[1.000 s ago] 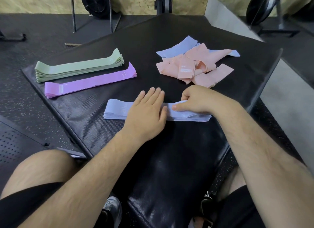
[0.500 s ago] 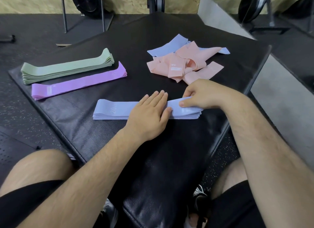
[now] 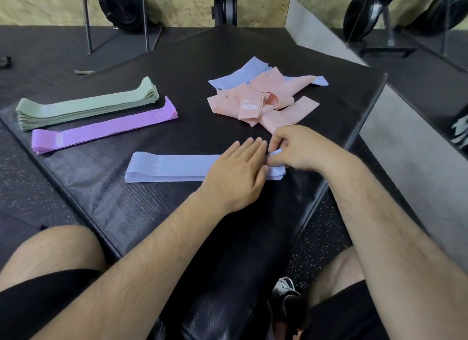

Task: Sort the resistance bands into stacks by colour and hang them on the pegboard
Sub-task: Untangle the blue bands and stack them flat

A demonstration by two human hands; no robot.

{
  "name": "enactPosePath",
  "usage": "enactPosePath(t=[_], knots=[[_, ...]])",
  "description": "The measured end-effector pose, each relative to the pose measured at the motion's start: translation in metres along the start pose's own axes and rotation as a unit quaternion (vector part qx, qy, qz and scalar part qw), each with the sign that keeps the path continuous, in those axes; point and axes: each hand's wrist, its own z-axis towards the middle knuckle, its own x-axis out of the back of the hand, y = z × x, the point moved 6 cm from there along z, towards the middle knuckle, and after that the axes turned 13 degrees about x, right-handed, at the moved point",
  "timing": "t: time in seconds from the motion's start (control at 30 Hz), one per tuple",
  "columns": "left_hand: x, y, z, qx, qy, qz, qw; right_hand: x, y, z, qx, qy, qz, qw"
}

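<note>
A flat stack of light blue bands (image 3: pixel 172 168) lies on the black mat (image 3: pixel 141 213) in front of me. My left hand (image 3: pixel 238 173) presses flat on the stack's right half, fingers straight. At the stack's right end my right hand (image 3: pixel 301 148) pinches the top band's end and lifts it slightly. A green stack (image 3: pixel 86 106) and a purple stack (image 3: pixel 101 128) lie side by side at the left. A loose heap of pink bands (image 3: pixel 263 100) with blue bands (image 3: pixel 240 73) under it sits at the back right. No pegboard is in view.
The mat's right edge (image 3: pixel 367 127) drops to a grey floor. Weight plates (image 3: pixel 121 8) and metal stand legs (image 3: pixel 87 18) line the far wall. My knees and a shoe (image 3: pixel 286 291) are below the mat's near corner.
My right hand has gone from pressing on the blue stack's end to pinching and raising the top band's end. My left hand has stayed flat on the stack.
</note>
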Motion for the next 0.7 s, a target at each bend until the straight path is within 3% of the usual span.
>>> enactPosePath(t=[0.4, 0.7], knots=[[-0.009, -0.005, -0.001, 0.019, -0.008, -0.002, 1.0, 0.009, 0.007, -0.011, 0.033, -0.02, 0.076, 0.996], [-0.01, -0.003, -0.001, 0.016, -0.024, 0.018, 0.999, 0.004, 0.014, -0.02, 0.028, -0.026, 0.027, 0.999]])
